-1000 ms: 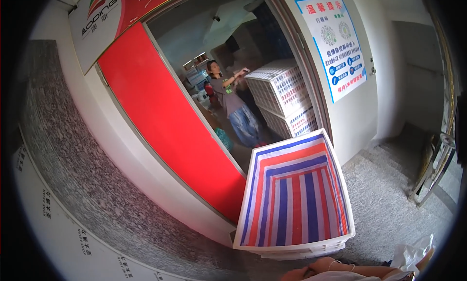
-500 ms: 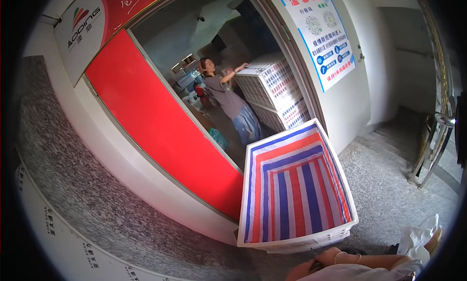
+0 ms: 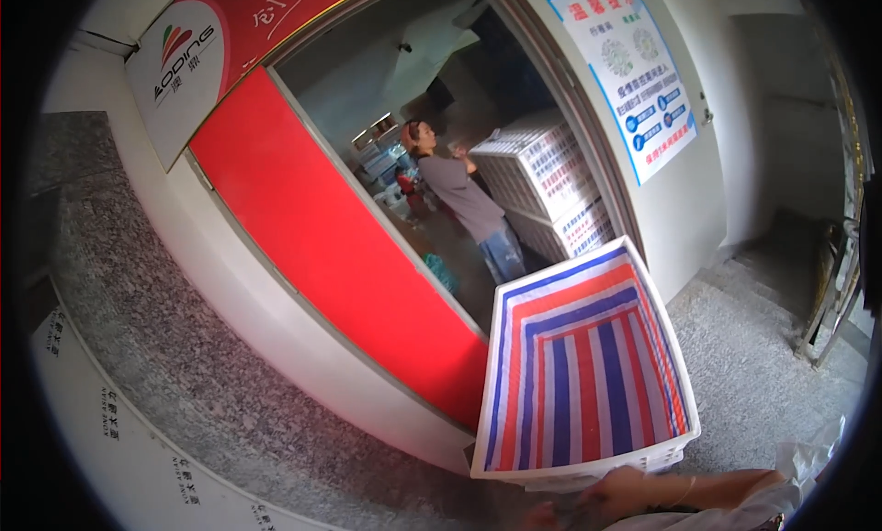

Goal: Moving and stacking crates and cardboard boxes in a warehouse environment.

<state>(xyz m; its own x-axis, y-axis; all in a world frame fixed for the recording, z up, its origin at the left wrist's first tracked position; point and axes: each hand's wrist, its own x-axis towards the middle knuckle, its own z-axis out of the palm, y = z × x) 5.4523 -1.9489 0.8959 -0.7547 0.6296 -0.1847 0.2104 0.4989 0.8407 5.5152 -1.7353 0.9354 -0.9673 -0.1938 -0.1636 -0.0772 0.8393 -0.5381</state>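
A white plastic crate (image 3: 680, 379) stands in front of me at the doorway, lined with red, blue and white striped woven cloth (image 3: 588, 393). Only the lining shows inside it. Just below its near rim is my right hand (image 3: 620, 492), its forearm coming in from the lower right; blur hides its fingers and whether they touch the crate. A blurred patch of skin at the bottom edge appears to be my left hand (image 3: 544, 515), mostly cut off. I cannot make out anything held in either hand.
Inside the doorway a person (image 3: 464, 191) stands beside stacked white crates (image 3: 524, 168). A red panel (image 3: 340, 265) borders the doorway on the left; an open door with a poster (image 3: 625, 81) is at the right. Stairs with a metal railing (image 3: 831, 292) lie beyond. Clear plastic (image 3: 808, 457) shows near my arm.
The whole view has shifted, so the scene sits farther right and lower. The person inside has drawn an arm back from the stacked crates. My right hand is closer to the lined crate's near rim.
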